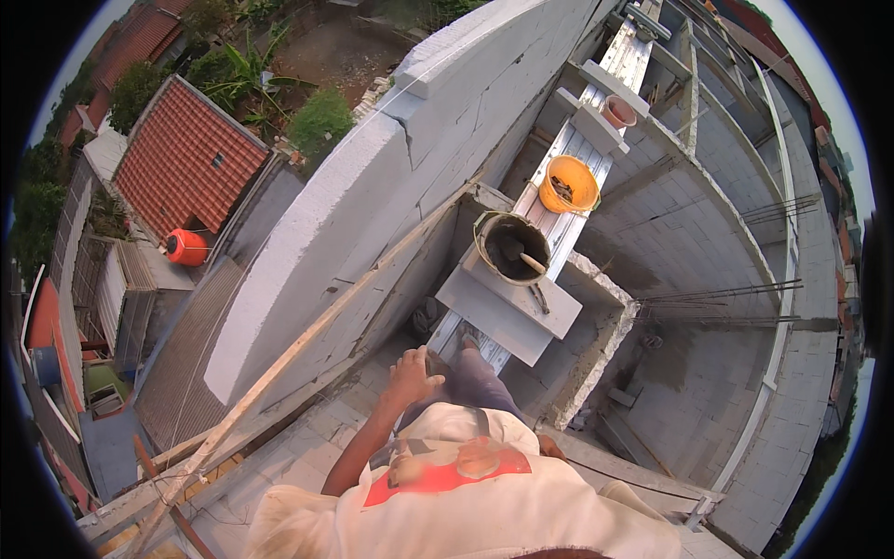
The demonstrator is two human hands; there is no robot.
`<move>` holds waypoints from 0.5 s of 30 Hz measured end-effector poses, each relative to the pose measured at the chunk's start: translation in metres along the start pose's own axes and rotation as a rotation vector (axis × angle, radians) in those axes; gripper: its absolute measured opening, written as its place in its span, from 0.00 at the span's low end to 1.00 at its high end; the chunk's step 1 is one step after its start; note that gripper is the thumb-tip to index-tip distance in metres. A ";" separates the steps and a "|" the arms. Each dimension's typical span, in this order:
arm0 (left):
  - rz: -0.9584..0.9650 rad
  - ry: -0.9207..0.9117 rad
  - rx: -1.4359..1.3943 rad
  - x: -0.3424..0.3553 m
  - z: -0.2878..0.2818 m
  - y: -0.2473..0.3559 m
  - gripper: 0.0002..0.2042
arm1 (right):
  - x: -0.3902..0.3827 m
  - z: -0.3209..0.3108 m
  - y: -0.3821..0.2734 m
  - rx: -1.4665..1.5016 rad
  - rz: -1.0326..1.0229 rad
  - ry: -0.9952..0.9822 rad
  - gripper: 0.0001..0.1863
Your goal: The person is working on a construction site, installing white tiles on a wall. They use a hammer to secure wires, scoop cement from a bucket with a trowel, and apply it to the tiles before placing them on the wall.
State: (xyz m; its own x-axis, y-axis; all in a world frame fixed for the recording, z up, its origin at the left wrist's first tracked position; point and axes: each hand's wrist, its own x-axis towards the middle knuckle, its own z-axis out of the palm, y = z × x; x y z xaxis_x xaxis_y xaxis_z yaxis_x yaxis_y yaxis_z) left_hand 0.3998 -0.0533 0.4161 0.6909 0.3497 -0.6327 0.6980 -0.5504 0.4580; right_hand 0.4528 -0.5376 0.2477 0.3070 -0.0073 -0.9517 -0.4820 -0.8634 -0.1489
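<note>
Trowel handle [531,262] toward lower right

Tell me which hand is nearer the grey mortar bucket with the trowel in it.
Left. The left hand rests near the knee, below and left of the grey mortar bucket. The right hand barely shows beside the white shirt, farther below the bucket.

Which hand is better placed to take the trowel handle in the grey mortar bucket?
Probably the left hand: it is raised, empty and open, toward the grey mortar bucket with the trowel handle. The right hand is low beside the body, mostly hidden.
</note>
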 end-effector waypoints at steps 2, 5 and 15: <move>-0.120 -0.234 -0.022 0.012 0.054 -0.068 0.49 | 0.001 0.006 0.013 -0.209 -0.116 -0.079 0.20; -0.162 -0.408 -0.117 0.005 0.077 -0.087 0.44 | 0.016 -0.004 0.049 -0.434 -0.318 -0.129 0.23; -0.396 -0.842 -0.726 0.057 0.030 -0.093 0.14 | 0.018 -0.032 -0.115 0.485 -0.098 -0.057 0.11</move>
State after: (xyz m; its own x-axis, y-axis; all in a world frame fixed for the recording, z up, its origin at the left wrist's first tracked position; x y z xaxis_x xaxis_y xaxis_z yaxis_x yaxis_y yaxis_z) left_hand 0.3683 -0.0054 0.3189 0.2500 -0.3611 -0.8984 0.9670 0.1393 0.2131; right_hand 0.5402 -0.4551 0.2560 0.3312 0.1020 -0.9380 -0.7832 -0.5247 -0.3336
